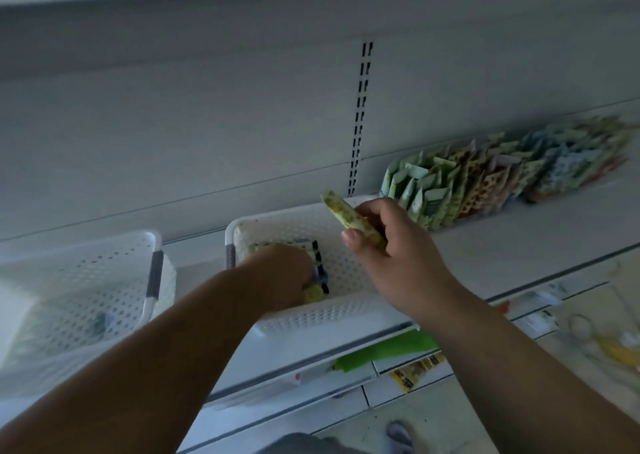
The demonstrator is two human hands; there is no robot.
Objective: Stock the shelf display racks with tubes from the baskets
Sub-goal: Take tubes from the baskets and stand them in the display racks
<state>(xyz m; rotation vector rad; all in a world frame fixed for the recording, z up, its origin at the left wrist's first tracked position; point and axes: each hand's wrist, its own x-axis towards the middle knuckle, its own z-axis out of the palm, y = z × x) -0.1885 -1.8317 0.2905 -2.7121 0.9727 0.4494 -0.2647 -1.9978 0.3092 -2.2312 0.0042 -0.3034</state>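
Right hand (391, 245) grips a tube (349, 219); left hand (280, 266) grasps tubes (313, 292) inside basket (332, 315).

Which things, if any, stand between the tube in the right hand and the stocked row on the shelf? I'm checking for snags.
Nothing visible does. The right hand holds the tube above the basket's far rim, and the row of tubes starts just to its right, with only bare shelf around.

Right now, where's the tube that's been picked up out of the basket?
In the head view, the yellow-green tube is pinched in the right hand, right of centre above the middle white basket, just left of the stocked row of tubes.
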